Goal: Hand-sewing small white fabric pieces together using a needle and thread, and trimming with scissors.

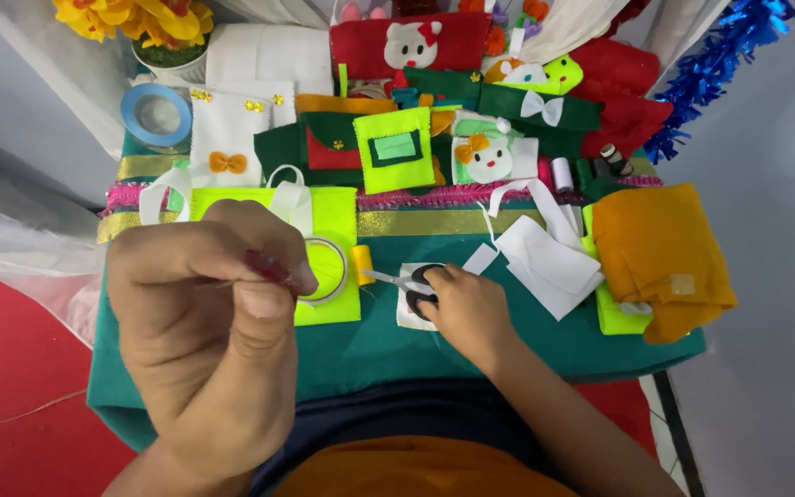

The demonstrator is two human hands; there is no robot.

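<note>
here right hand (pixel 465 308) grips scissors (pixel 409 282), near green table edge (pixel 397 354).

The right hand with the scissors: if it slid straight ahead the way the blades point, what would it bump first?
Probably the small yellow roll, just past the scissors tips that the right hand holds, pointing left. The clear tape ring lies right beyond. Depth is hard to judge.

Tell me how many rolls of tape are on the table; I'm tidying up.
2. A blue-rimmed roll of tape lies at the back left by the flower pot; a clear roll lies on neon yellow felt, partly hidden by the left hand.
</note>
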